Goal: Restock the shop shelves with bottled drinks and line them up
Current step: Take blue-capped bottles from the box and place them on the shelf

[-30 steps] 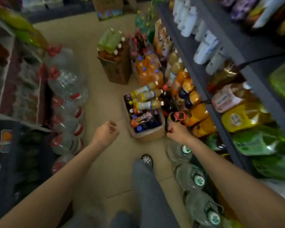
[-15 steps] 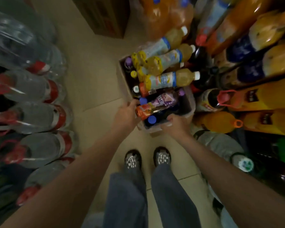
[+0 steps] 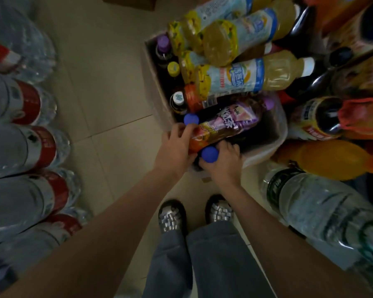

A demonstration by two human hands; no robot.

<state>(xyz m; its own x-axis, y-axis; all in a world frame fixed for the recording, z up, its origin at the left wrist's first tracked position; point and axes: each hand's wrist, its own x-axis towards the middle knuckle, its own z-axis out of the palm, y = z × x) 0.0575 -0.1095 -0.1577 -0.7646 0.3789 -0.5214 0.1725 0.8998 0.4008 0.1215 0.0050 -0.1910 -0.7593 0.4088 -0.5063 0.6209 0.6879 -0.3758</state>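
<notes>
Blue-capped bottle stands at the near edge of the cardboard box on the floor; the right hand curls around its neck just under the cap, fingers wrapped narrow and close; the left hand grips the orange end of a purple-labelled bottle lying across the box just beyond, fingers bent over it beside a second blue cap; three yellow juice bottles lie stacked over the far half of the box. Half a second ago both hands sat at the box's near rim, the left on its corner and the right on its edge, neither on a bottle; now each holds one, and the view has dropped closer to the box. The body of the blue-capped bottle is hidden under the right hand and in the box's dark interior; the water jugs left of the box are blurred; the dark bottles right of it are cut off by the frame.
</notes>
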